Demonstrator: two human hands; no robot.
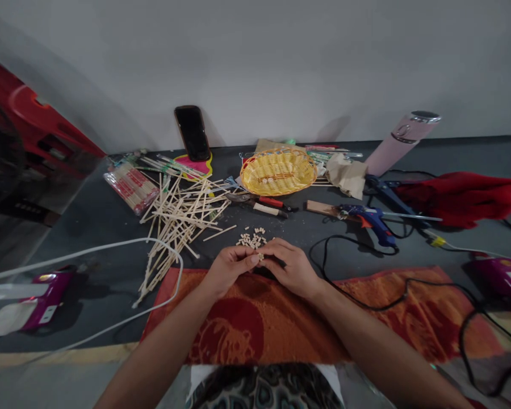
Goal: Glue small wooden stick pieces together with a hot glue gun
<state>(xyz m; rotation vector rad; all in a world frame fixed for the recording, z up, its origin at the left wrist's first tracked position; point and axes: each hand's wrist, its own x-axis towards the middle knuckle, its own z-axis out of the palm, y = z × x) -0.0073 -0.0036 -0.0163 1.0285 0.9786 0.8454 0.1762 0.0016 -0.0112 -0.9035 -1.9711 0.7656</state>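
My left hand (235,267) and my right hand (290,266) meet over the near edge of the table. Between their fingertips they pinch a small cluster of short wooden stick pieces (261,257). Just beyond my fingers lies a loose heap of short cut stick pieces (255,237). To the left is a messy pile of long wooden chopsticks (183,216). Behind the heap rest pruning shears (270,204) with a red and a whitish handle. An orange patterned towel (298,324) lies under my forearms.
A yellow woven basket (279,170) stands at the back, with small pieces in it. A blue glue gun (372,221) trails a black cable. A phone (192,133) leans on the wall; a pink tumbler (402,142) and red cloth (464,196) are right. A white cable (170,244) loops left.
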